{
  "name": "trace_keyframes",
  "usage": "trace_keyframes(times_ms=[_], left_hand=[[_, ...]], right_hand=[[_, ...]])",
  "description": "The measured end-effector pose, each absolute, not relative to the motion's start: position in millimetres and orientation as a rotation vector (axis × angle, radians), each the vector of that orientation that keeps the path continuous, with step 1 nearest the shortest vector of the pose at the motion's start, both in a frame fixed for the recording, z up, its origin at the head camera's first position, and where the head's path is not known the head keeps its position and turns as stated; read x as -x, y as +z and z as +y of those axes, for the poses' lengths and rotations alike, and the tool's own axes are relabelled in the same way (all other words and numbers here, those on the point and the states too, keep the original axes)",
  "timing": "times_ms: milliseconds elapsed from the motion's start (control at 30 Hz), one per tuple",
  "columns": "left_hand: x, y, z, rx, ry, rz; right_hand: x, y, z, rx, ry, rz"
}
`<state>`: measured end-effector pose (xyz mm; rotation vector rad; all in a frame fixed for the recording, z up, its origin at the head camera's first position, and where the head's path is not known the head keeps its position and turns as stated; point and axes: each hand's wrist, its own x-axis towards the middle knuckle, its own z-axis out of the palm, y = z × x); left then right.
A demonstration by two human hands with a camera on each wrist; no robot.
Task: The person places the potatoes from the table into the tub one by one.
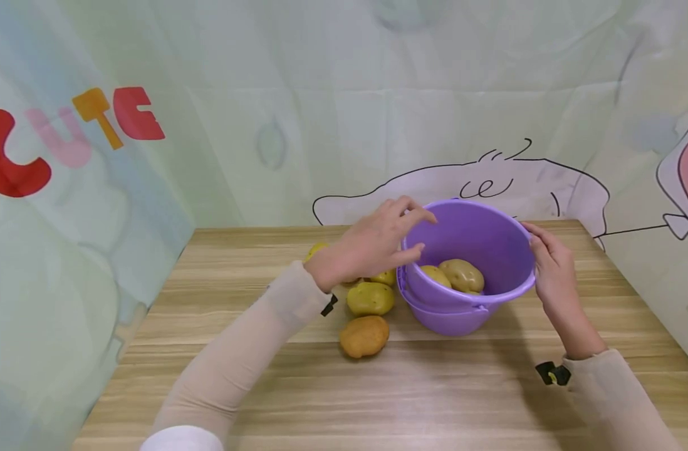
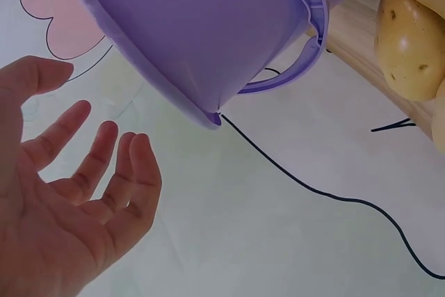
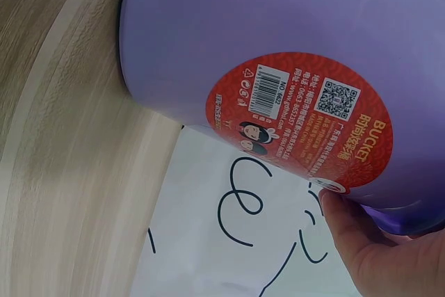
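Nearest to the camera, the left sleeve (image 1: pixel 237 363) is seen, reaching across the table (image 1: pixel 411 388) towards the bucket (image 1: pixel 451 322). The fingers of the left hand (image 1: pixel 372 241) are held spread and slightly bent beside the left side of the bucket. Nothing is gripped by them, and in the left wrist view they are shown apart from the purple wall. By the right hand (image 1: pixel 555 269), the opposite side of the bucket is held at its rim, with the fingers closed upon it. On the outer wall near these fingers, a red label (image 3: pixel 299 119) is carried.

Inside the bucket, below and ahead of the left fingertips, a tan potato (image 1: pixel 461 275) and a yellow potato (image 1: pixel 433 274) are contained. On the table, nearer to the camera than the left fingers, a greenish potato (image 1: pixel 370 299) and a brown potato (image 1: pixel 364 336) are placed. Further potatoes (image 1: pixel 317 250) are partly hidden by the left hand.
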<state>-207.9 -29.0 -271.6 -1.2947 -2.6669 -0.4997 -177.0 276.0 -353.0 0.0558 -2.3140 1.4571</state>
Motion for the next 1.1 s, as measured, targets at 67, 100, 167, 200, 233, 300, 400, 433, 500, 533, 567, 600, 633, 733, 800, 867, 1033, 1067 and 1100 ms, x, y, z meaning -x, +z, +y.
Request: trace_keyframes(times_ms=[67,100,167,200,233,300,400,433,500,533,567,600,633,733,800,867,1033,1067,1100], left_hand=[[208,-271,-31,1.289,-0.516,-2.662],[208,-271,-31,1.282,-0.522,-2.662],[208,-270,-33,1.264,-0.521,-2.667],[208,-271,-34,1.256,-0.52,-2.668],[208,-271,-35,1.249,-0.522,-2.669],[208,-271,-36,1.238,-0.528,-2.671],[209,-272,-40,1.228,-0.536,-2.672],[209,-272,-41,1.223,-0.536,-2.672],[210,-273,-43,1.214,-0.535,-2.668],[211,-273,-44,1.209,-0.533,-2.666],[211,-274,-45,1.203,-0.527,-2.662],[211,-274,-46,1.196,-0.525,-2.662],[212,-274,-47,1.19,-0.525,-2.662],[212,-275,-50,1.163,-0.524,-2.675],[212,-275,-53,1.143,-0.509,-2.692],[212,-275,-57,1.122,-0.496,-2.71],[216,-278,-66,1.095,-0.478,-2.743],[216,-278,-68,1.092,-0.479,-2.746],[217,-279,-70,1.092,-0.477,-2.747]], right_hand=[[177,-353,276,-0.055,1.46,-2.314],[177,-353,277,-0.056,1.463,-2.314],[177,-353,277,-0.055,1.468,-2.313],[177,-352,277,-0.055,1.474,-2.31],[177,-352,277,-0.054,1.477,-2.309],[177,-352,276,-0.053,1.482,-2.305],[177,-352,276,-0.047,1.483,-2.301],[177,-352,276,-0.045,1.483,-2.301],[177,-352,277,-0.041,1.481,-2.301],[177,-352,277,-0.039,1.481,-2.302],[177,-352,277,-0.039,1.481,-2.303],[178,-352,277,-0.039,1.484,-2.302],[178,-352,278,-0.039,1.482,-2.303],[178,-352,278,-0.04,1.475,-2.308],[178,-352,278,-0.041,1.471,-2.311],[178,-352,278,-0.041,1.467,-2.314],[178,-353,277,-0.042,1.463,-2.309],[178,-353,277,-0.042,1.461,-2.308],[178,-353,277,-0.043,1.461,-2.307]])
